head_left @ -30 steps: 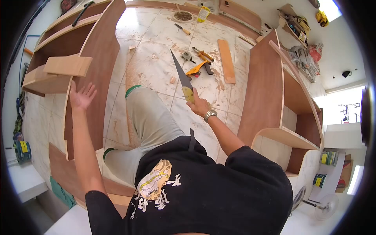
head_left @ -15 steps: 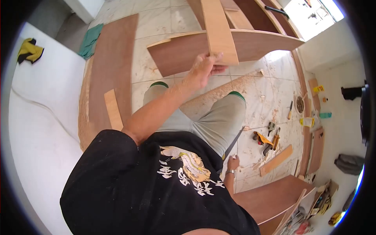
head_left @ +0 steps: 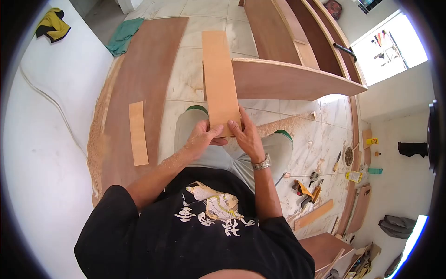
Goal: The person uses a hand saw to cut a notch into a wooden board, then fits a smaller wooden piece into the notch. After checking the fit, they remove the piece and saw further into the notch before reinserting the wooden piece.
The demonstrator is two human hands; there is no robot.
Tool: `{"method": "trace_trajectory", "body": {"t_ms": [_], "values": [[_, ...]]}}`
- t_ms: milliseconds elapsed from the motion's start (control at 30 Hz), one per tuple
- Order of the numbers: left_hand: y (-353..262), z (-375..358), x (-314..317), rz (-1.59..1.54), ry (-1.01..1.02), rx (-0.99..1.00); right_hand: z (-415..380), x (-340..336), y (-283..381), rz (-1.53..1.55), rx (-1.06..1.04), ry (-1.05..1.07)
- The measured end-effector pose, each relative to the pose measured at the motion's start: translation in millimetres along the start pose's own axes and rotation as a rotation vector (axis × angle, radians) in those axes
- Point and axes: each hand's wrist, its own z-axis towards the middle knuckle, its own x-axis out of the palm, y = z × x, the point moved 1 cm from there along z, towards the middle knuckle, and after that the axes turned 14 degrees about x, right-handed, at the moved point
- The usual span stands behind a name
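Observation:
A long, narrow light-brown wooden board (head_left: 219,76) points away from me over my lap, its near end gripped in both hands. My left hand (head_left: 204,136) closes on the near left corner, thumb on top and fingers beneath. On the right edge, my right hand (head_left: 246,137), with a metal watch at its wrist, grips the same end, its thumb on the upper face. The far part of the board overlaps the left end of a brown wooden panel (head_left: 288,79) standing on edge. A shorter light wooden strip (head_left: 138,135) lies to the left on a large brown sheet (head_left: 139,69).
Beyond the panel stands an open wooden cabinet frame (head_left: 297,32). On the tiled floor (head_left: 297,153) at right are wood shavings, a hand plane (head_left: 304,190), a chisel (head_left: 337,161) and a wood offcut (head_left: 313,215). A green cloth (head_left: 124,36) lies at the upper left.
My right hand has risen from the floor at right and now grips the board too. The board has moved left and nearer to me, and my left hand has shifted with it.

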Motion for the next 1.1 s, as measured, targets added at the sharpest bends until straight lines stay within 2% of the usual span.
{"method": "trace_trajectory", "body": {"t_ms": [67,100,167,200,267,333,400,500,600,700,800,1000,1100], "values": [[-12.3,5.1,-10.2,0.027,0.125,-0.055,-2.2,17.7,-7.4,0.188,-0.056,0.035],[-16.8,7.8,-16.8,0.039,0.185,-0.089,-5.5,21.2,-7.3,0.266,0.015,0.035],[-19.3,22.4,-41.8,0.440,0.085,0.028,-16.2,24.5,-1.8,0.419,0.164,0.032],[-23.9,35.7,-54.3,0.641,0.033,0.092,-16.6,24.6,-1.5,0.424,0.168,0.037],[-47.1,76.5,-77.4,0.365,-0.287,0.177,-14.9,23.7,0.3,0.433,0.173,0.049],[-72.7,126.6,-98.8,0.343,-0.319,0.240,-15.2,24.0,5.7,0.431,0.158,0.052],[-97.9,167.4,-97.8,0.414,-0.245,0.274,-17.4,23.6,7.2,0.430,0.153,0.057],[-70.5,231.5,-96.4,0.362,-0.006,0.268,-17.4,24.7,8.5,0.438,0.152,0.068],[-57.3,251.0,-95.3,0.384,-0.121,0.231,-17.4,23.1,10.8,0.442,0.162,0.065],[-77.3,227.2,-79.5,0.330,-0.069,0.248,-18.0,26.5,7.3,0.457,0.164,0.046],[-74.4,229.7,-77.5,0.318,-0.141,0.236,-15.3,23.6,-1.5,0.450,0.151,0.042],[-79.3,220.6,-69.8,0.282,-0.134,0.262,-18.9,19.5,-1.5,0.508,0.180,0.029],[-45.9,248.0,-106.7,-0.115,-0.294,0.392,-23.3,17.3,-14.3,0.645,0.170,-0.046]]}}
